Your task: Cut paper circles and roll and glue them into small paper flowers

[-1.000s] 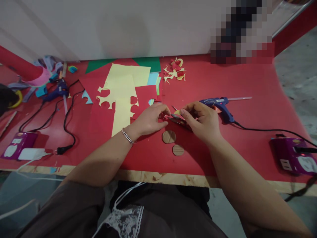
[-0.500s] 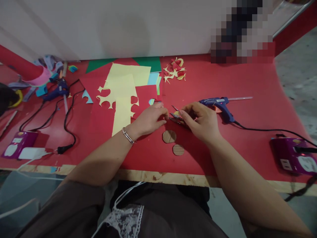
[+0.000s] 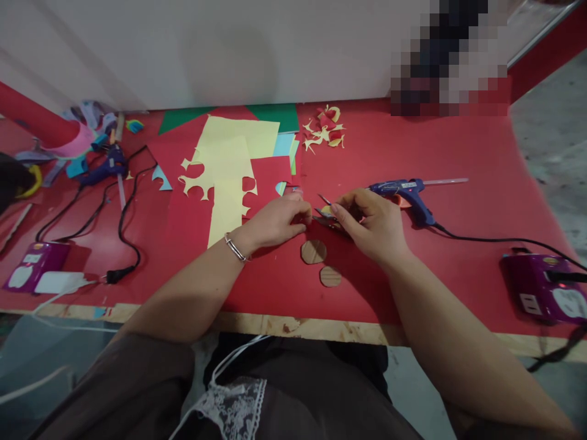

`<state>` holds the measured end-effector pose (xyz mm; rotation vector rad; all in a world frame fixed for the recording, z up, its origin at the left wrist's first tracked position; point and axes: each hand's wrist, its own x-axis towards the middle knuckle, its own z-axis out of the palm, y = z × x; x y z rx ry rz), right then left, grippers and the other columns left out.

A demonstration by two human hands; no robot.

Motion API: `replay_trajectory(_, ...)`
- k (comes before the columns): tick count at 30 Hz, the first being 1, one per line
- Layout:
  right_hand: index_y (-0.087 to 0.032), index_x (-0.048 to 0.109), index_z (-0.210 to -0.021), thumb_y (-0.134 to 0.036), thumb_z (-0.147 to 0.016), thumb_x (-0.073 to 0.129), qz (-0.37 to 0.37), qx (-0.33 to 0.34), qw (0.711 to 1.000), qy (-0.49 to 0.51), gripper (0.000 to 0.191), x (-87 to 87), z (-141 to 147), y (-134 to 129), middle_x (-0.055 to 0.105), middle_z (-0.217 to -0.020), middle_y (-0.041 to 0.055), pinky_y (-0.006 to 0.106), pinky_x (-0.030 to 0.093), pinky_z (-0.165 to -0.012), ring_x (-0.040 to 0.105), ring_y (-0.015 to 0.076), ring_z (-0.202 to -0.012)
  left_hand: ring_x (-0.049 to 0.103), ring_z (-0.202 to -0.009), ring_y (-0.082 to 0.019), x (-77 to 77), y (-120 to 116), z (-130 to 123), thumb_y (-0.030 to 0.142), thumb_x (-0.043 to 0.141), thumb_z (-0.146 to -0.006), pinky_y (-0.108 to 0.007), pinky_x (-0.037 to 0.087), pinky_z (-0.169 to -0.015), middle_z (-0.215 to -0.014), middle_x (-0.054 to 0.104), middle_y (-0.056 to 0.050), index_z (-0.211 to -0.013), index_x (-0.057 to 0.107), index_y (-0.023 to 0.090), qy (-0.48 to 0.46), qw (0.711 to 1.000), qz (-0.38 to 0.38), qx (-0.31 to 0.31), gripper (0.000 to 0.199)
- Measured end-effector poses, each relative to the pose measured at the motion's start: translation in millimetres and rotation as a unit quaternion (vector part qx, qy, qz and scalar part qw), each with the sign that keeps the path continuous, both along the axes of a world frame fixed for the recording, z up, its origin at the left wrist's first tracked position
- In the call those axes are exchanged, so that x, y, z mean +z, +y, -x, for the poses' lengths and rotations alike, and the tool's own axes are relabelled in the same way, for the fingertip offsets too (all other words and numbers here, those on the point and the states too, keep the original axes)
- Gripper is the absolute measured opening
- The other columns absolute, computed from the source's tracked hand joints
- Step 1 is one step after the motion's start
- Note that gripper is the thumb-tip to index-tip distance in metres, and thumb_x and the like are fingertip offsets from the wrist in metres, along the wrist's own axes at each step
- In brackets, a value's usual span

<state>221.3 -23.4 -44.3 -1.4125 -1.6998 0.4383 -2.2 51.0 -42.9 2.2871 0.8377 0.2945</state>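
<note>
My right hand (image 3: 373, 220) is closed, thumb against fingers, around a slim pointed tool (image 3: 324, 199) whose full shape the hand hides. Just below its tip, dark pointed metal blades (image 3: 321, 219) like those of scissors stick out to the left, with a bit of yellow between. Close to these points, my left hand (image 3: 287, 217) has its fingers curled together; what they hold, if anything, is hidden. Nearer my body lie two cardboard discs, a larger one (image 3: 313, 252) and a smaller one (image 3: 331, 277), both flat on the red tabletop (image 3: 275, 287).
Beyond my right hand rests a blue glue gun (image 3: 403, 189), corded toward a purple power box (image 3: 545, 287). Yellow paper (image 3: 229, 159) with round cut-outs overlaps red sheets at left. Paper scraps (image 3: 325, 128) sit behind. Another glue gun (image 3: 105, 168) and power box (image 3: 36, 266) are far left.
Almost nothing differs. Both hands keep their places, with at most a very slight shift of my left hand.
</note>
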Motion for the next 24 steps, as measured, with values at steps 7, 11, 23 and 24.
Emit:
replay_trajectory(7,-0.022,0.067,-0.084,-0.032,-0.098,0.069,-0.012,-0.007,0.999,0.029,0.018,0.3,1,-3,0.068,-0.074,0.0003,0.030,0.042,-0.059,0.056,0.0133,-0.061,0.069,-0.089,-0.017,-7.2,-2,-8,0.017,0.071,-0.089,-0.033,0.054,-0.081,-0.097,0.078,-0.005,-0.091,0.072,0.021,-0.229,0.967,0.052,0.103,0.004)
replay_trajectory(11,-0.023,0.069,-0.086,-0.035,-0.099,0.070,-0.026,-0.011,0.999,0.031,0.017,0.5,1,-4,0.067,-0.072,-0.0001,0.030,0.043,-0.059,0.056,0.0140,-0.061,0.069,-0.086,-0.016,-7.8,-8,-12,0.016,0.072,-0.088,-0.032,0.056,-0.080,-0.094,0.078,-0.005,-0.090,0.074,0.020,-0.263,0.959,0.035,0.099,0.005)
replay_trajectory(23,-0.022,0.071,-0.089,-0.035,-0.100,0.069,-0.074,-0.006,0.997,0.002,0.017,2.6,2,-6,0.071,-0.076,0.0018,0.030,0.043,-0.059,0.060,0.0149,-0.064,0.066,-0.084,-0.013,-3.4,-19,-22,0.039,0.091,-0.083,-0.031,0.057,-0.082,-0.090,0.071,-0.002,-0.088,0.069,0.019,-0.392,0.871,0.278,0.103,0.030)
replay_trajectory(24,-0.022,0.072,-0.089,-0.034,-0.100,0.070,-0.076,-0.002,0.997,0.005,0.016,3.0,2,-6,0.071,-0.076,0.0016,0.030,0.043,-0.059,0.060,0.0147,-0.063,0.066,-0.084,-0.013,-3.0,-18,-23,0.040,0.091,-0.083,-0.030,0.057,-0.083,-0.091,0.070,-0.001,-0.089,0.068,0.019,-0.402,0.861,0.292,0.111,0.031)
